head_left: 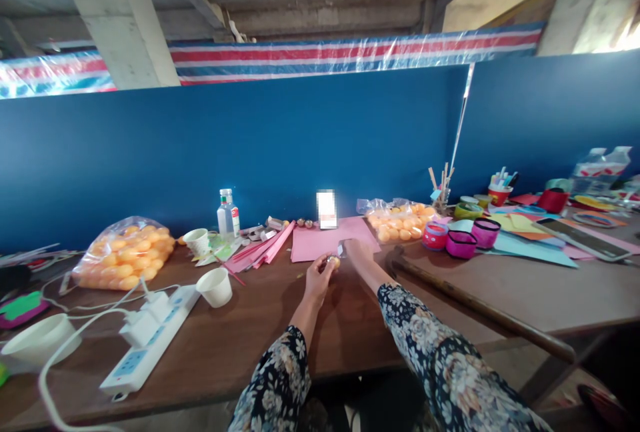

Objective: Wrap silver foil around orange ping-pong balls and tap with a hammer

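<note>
My left hand [318, 280] is above the front part of the brown table, its fingers closed round a small shiny gold-brown ball [335, 261]. To its right, my right hand [357, 254] reaches over the pink paper [316, 245], fingers bent together. A small whitish-grey piece [341, 249] shows at its fingertips, too small to name. Several similar shiny balls [309, 224] sit at the paper's back edge, beside a blurred white upright item [327, 211].
Bags of orange balls stand left [125, 255] and right [400, 222]. A white power strip [150, 339], a paper cup [215, 287] and a clear bottle [227, 215] are on the left. A wooden cane [480, 309] crosses the right side, near tape rolls [461, 244] and a phone [583, 239].
</note>
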Demonstrator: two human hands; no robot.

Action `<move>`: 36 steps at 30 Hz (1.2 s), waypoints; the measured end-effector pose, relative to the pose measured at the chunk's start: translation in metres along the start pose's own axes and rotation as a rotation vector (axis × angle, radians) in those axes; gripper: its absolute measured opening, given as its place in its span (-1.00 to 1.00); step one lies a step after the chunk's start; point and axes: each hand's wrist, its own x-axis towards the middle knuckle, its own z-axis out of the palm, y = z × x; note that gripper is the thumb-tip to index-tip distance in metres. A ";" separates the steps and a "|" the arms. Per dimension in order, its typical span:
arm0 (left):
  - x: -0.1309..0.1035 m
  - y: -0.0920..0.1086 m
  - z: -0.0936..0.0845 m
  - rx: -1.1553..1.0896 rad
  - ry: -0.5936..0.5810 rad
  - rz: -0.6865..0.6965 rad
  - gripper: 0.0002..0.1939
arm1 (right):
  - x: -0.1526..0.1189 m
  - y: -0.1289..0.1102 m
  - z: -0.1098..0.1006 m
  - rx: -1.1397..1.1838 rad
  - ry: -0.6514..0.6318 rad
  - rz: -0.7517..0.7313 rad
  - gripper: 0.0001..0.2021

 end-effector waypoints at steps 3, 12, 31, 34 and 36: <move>-0.001 0.002 0.001 0.004 0.010 -0.002 -0.59 | 0.001 0.000 0.002 0.012 0.023 0.006 -0.72; 0.000 0.000 0.000 -0.004 -0.005 0.012 -0.61 | -0.001 0.001 0.006 -0.040 0.073 -0.009 -0.67; 0.004 -0.005 -0.005 0.068 -0.026 0.072 -0.57 | -0.046 0.011 0.021 0.806 0.232 -0.252 -0.74; 0.004 -0.005 -0.005 0.082 -0.021 0.091 -0.55 | -0.047 0.014 0.027 0.915 0.219 -0.225 -0.71; 0.003 -0.004 -0.005 0.077 0.005 0.104 -0.52 | -0.047 0.016 0.031 0.958 0.190 -0.193 -0.70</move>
